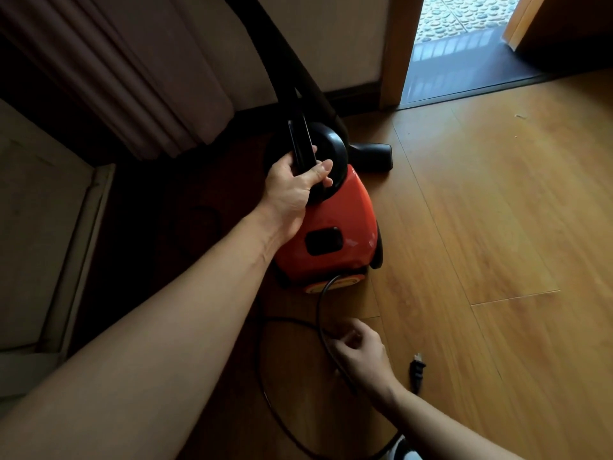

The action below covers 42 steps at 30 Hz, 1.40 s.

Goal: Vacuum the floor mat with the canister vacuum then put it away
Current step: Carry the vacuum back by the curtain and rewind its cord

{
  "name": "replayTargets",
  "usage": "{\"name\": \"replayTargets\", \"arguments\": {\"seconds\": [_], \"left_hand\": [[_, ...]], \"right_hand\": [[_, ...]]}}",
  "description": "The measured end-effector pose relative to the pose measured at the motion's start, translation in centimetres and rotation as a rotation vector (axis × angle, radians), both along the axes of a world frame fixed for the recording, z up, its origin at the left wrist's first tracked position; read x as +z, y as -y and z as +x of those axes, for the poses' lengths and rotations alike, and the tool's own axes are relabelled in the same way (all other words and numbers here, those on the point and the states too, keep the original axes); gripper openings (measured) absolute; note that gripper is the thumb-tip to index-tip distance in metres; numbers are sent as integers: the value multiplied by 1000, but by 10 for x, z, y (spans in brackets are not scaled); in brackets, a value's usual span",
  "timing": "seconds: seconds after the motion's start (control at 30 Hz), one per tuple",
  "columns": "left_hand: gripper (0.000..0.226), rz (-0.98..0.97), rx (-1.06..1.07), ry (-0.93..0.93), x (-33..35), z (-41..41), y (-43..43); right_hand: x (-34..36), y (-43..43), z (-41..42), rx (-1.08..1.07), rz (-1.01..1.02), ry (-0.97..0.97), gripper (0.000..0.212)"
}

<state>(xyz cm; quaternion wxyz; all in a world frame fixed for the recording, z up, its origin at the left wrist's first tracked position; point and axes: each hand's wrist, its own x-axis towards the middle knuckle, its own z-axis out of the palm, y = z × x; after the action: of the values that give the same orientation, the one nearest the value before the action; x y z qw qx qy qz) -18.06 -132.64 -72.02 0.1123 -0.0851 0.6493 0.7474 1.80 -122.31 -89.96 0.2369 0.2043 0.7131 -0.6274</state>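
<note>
Wood floor (497, 227), curtain (149, 78), open doorway (464, 44). Left hand (295, 187) grips the tube (300, 141) of the vacuum (335, 234). Right hand (361, 353) pinches the cord (320, 310) near the plug (417, 373).

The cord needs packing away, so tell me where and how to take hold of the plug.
Pinch the plug by its black body, coming down from above with the right hand, which holds the cord just beside it. It lies flat on the floor with prongs pointing away, leaving both sides of the body free.
</note>
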Motion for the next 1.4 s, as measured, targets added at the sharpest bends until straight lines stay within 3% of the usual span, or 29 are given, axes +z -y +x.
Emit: {"name": "replayTargets", "arguments": {"seconds": [0.1, 0.23, 0.3, 0.4, 0.47, 0.57, 0.73, 0.83, 0.97, 1.03, 1.2, 1.4], "left_hand": [[20, -237, -36, -51, 5, 5, 5], [54, -607, -65, -198, -4, 11, 22], [63, -751, -78, -334, -10, 24, 35], [70, -962, -261, -557, -22, 46, 56], [77, -1042, -426, -606, -32, 58, 68], [89, -1049, -533, -573, -40, 70, 78], [100, -1151, -593, -576, -47, 74, 82], [104, -1246, -618, -583, -49, 73, 83], [120, -1475, -697, -634, -59, 76, 85], [127, -1563, -686, -662, -65, 77, 85], [130, -1574, -642, -650, -72, 76, 82], [126, -1538, -595, -678, -76, 74, 82]], "right_hand": [[2, -6, -6, 40, 3, -34, 27], [9, -10, -14, 137, 44, -91, 22], [16, -10, -17, 75, 56, -192, 18], [37, -3, -19, -36, -92, -311, 44], [53, 4, -18, 4, -153, -367, 58], [75, 15, -18, 113, -218, -402, 62], [85, 29, -27, 246, -201, -491, 29], [77, 34, -28, 289, -233, -405, 27], [57, 41, -33, 434, -27, -280, 32], [44, 42, -37, 434, -39, -142, 31], [24, 22, -51, 89, -194, 310, 24], [26, -42, -72, -268, -331, 385, 26]]}}
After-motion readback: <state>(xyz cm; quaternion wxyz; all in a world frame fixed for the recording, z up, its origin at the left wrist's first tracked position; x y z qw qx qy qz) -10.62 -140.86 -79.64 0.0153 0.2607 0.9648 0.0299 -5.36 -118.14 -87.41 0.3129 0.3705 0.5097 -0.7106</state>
